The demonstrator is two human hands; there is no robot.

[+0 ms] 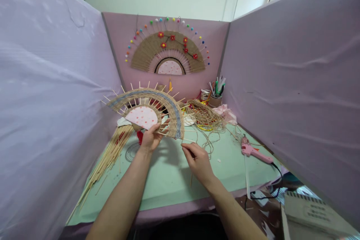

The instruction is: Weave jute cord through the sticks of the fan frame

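The person holds a woven fan (157, 99) up over the green table (168, 180). The fan is a half circle. It has a pink dotted middle, tan weaving with a blue band, and thin sticks poking out all around its edge.

The left hand (150, 138) grips the fan at the bottom, just under the pink part. Its fingers are curled shut around the fan's lower edge, and the thumb presses on the front.

The right hand (198, 161) is just below the fan's right corner. Its thumb and first fingers are pressed together in a small pinch on a thin strand (188, 140) that comes from the fan's corner. The other fingers are bent in loosely. It is too small to tell if the strand is string or a stick.

A bundle of long sticks (108, 161) lies on the left side of the table. A messy pile of tan string (204, 116) sits behind the right hand. A pink glue gun (253, 152) lies on the right, well apart from both hands. A cup of pens (215, 99) stands at the back. A finished fan (168, 50) with red flowers hangs on the purple wall (295, 82).
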